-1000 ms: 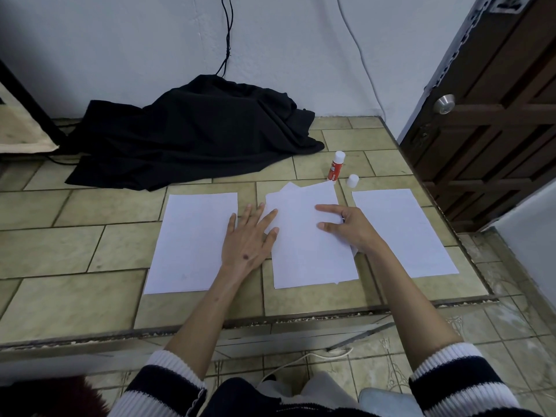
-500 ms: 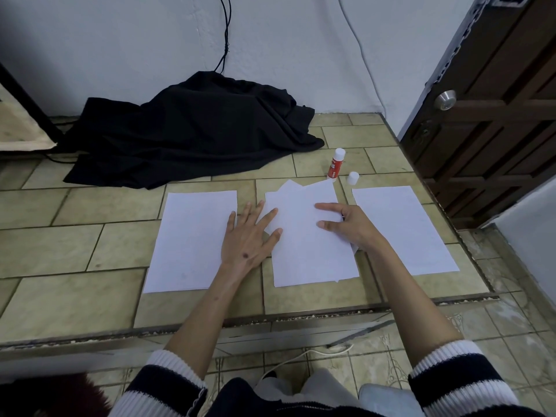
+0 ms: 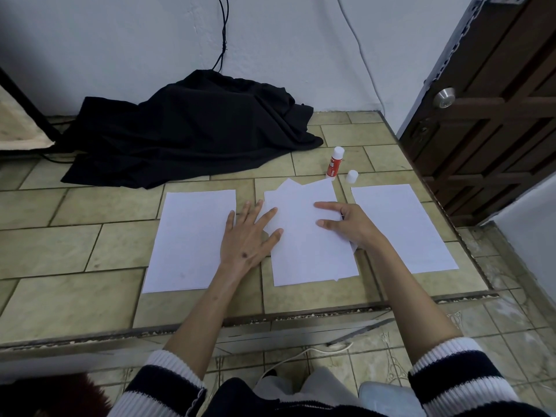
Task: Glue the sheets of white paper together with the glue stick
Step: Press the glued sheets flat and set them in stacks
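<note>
Stack (image 3: pixel 313 254): centre of surface (image 3: pixel 75 296), sheets askew.
Left hand (image 3: pixel 248 236): flat, fingers spread on stack's left edge.
Right hand (image 3: pixel 346 224): fingers extended, pressing top sheet.
Change: hands unmoved; pressing continues.
Glue (image 3: pixel 334 163): uncapped, far right.

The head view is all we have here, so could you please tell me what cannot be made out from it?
- Glue between the sheets: the top sheet of the middle stack covers it.
- How many sheets that stack holds: only corners peek out.
- Label on the glue stick: too small to read.
- Right hand outer fingers: hidden behind the hand itself.
- What lies under the black cloth: covered.
- Door: cut off by the frame edge.
</note>
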